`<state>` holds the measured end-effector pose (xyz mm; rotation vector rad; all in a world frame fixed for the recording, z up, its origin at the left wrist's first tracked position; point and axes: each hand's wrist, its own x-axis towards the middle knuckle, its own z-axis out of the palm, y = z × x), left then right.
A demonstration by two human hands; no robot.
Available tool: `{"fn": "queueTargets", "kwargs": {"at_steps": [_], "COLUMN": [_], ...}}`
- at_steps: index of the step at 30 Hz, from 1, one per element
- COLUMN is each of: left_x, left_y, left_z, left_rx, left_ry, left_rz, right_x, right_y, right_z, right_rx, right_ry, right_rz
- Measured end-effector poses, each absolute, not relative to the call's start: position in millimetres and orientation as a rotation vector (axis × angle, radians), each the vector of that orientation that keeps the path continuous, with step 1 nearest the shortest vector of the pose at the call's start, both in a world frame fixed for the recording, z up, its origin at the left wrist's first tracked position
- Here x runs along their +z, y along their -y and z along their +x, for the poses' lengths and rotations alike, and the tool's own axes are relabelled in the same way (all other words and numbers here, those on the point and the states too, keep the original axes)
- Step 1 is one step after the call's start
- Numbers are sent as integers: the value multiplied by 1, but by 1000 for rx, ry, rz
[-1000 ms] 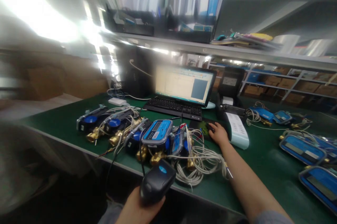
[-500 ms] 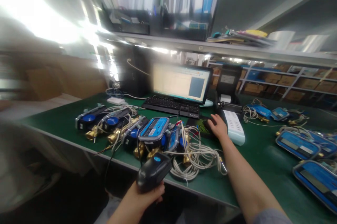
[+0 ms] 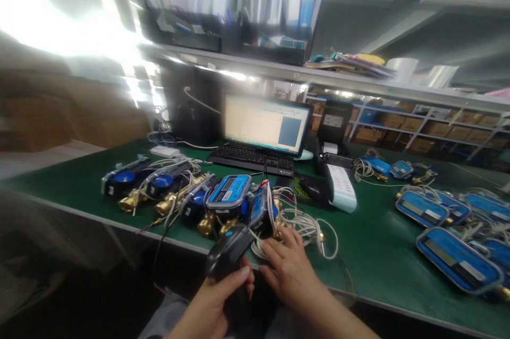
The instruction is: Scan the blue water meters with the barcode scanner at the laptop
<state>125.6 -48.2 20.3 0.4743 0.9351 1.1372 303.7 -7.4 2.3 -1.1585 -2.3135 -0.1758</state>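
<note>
Low at the near table edge: left hand (image 3: pixel 217 296) wrapped around the grip of a black handheld barcode scanner (image 3: pixel 228 251), fingers curled shut on the handle, thumb lying along its side. Scanner head tilted up and away from the body, long axis running from the palm toward the blue-faced meter (image 3: pixel 229 191) just beyond it. Meter resting on brass fittings (image 3: pixel 207 225) in a row of similar units across the green table (image 3: pixel 370 254), face turned up and slightly toward the camera, directly ahead of the scanner's nose and near it, not touching as far as can be told.

Right hand (image 3: pixel 287 270) just beside the scanner, to its right, palm down, fingers loosely spread and reaching onto the tangle of grey-white cables (image 3: pixel 303 227) beside the meters; fingertips seem to touch the wires, nothing clearly pinched. Both forearms coming in from the bottom of the view, the two hands almost meeting. Left hand the nearer to the blue meter along the scanner's line; right hand offset toward the cable coil.

Farther back: a laptop (image 3: pixel 265 129) with lit screen, a black mouse (image 3: pixel 314 188), a strip of white labels (image 3: pixel 340 187), more blue meters (image 3: pixel 458 259) at the right.
</note>
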Motion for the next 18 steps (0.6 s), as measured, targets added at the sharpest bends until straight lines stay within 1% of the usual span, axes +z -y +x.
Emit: {"fn": "queueTargets", "kwargs": {"at_steps": [9, 18], "left_x": [14, 13], "left_y": [62, 62], "left_z": [154, 166], "left_rx": [1020, 1086], "left_ry": [-844, -857], "left_rz": [266, 149], "right_x": [-48, -58], "right_y": [30, 28], "right_z": [289, 292], "right_rx": [-426, -388], "right_ry": [2163, 2110], "right_rz": [-1167, -1107]}}
